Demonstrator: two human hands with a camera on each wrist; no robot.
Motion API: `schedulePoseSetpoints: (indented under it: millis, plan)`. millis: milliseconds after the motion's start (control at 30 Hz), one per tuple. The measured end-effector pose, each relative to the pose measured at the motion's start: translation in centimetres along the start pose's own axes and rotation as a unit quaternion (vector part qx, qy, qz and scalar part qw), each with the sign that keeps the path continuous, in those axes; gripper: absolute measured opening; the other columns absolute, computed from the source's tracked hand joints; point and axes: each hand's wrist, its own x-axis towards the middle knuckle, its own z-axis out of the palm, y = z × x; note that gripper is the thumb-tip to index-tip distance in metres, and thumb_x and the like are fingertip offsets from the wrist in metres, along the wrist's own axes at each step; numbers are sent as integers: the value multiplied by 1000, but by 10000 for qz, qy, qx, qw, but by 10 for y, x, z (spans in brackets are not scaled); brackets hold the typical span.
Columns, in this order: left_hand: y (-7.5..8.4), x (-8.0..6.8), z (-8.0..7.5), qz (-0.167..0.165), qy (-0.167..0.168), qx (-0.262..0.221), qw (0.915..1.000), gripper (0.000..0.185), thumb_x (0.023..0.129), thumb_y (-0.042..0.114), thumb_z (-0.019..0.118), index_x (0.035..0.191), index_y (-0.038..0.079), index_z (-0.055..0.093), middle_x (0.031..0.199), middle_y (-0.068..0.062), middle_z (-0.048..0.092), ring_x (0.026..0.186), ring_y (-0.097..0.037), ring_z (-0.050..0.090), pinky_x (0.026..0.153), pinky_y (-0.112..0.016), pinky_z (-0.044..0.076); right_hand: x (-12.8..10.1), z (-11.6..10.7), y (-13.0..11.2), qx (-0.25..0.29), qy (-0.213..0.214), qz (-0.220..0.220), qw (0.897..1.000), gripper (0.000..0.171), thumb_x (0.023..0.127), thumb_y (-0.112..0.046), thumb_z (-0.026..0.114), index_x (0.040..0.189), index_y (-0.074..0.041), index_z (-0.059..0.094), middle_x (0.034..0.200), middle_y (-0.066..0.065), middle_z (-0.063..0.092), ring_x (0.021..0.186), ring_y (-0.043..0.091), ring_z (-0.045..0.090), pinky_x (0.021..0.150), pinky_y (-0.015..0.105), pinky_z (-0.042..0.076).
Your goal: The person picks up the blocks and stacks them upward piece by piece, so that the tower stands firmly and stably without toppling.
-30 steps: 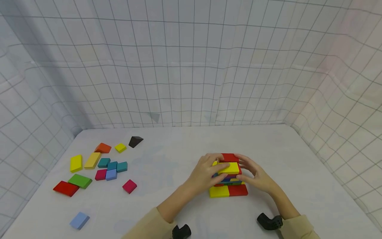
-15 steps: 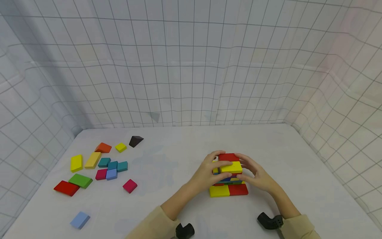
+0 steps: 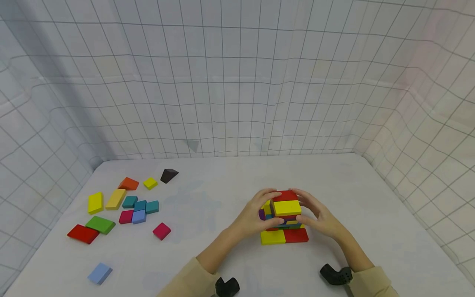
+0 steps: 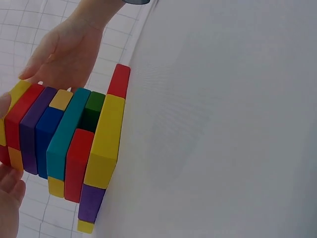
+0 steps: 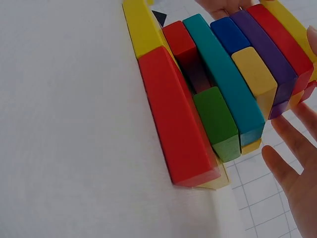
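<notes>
A stack of coloured blocks (image 3: 283,231) stands on the white table (image 3: 222,194), with a yellow block (image 3: 286,207) and a red block (image 3: 285,195) on top. My left hand (image 3: 265,208) lies against the stack's left side, fingers reaching its far top corner. My right hand (image 3: 309,210) flanks the right side with straight, spread fingers. The left wrist view has the stack (image 4: 74,144) in layers, with the right hand (image 4: 64,49) behind it. In the right wrist view the right hand's fingers (image 5: 292,163) sit just beside the stack (image 5: 223,84).
Several loose blocks lie at the table's left: a red one (image 3: 82,234), a green one (image 3: 99,225), a yellow one (image 3: 95,202), a black wedge (image 3: 168,175), a magenta one (image 3: 161,231) and a light blue one (image 3: 99,273). Gridded cloth walls (image 3: 237,82) close in the table.
The yellow top block has slid right and now sits squarely on the stack. My left thumb has come off it, and both hands now flank the stack.
</notes>
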Motion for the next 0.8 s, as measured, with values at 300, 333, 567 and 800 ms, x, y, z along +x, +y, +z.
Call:
schedulePoseSetpoints:
  millis: [300,333,567,800]
  plan:
    - [-1,3,-1,72,69,-18,9999,52,77,18,73,125,10,54,130,-10,45,116,-23,47,94,-38,44,1,-1,-3,-25,5,-138,9999,59,85,3,58,139,-7,36,143,9,36,125,9,38,100,20,34]
    - [-1,3,-1,37,70,1,10000,52,77,19,73,124,10,54,130,-10,46,115,-23,47,94,-39,44,1,-1,-3,-7,-4,-147,9999,59,85,3,58,139,-6,36,143,10,36,126,9,38,100,20,34]
    - [1,5,-2,-118,30,54,9999,52,76,20,74,124,11,55,130,-8,46,117,-22,47,96,-37,43,2,-3,-5,44,-26,-441,9990,59,83,8,57,137,0,35,142,17,36,127,10,37,100,21,35]
    - [-2,6,0,69,77,30,9999,51,77,19,74,124,11,54,128,-8,47,116,-21,48,95,-34,43,2,-4,-7,-26,-35,-413,9991,59,84,8,57,138,0,35,142,15,37,127,8,37,100,20,34]
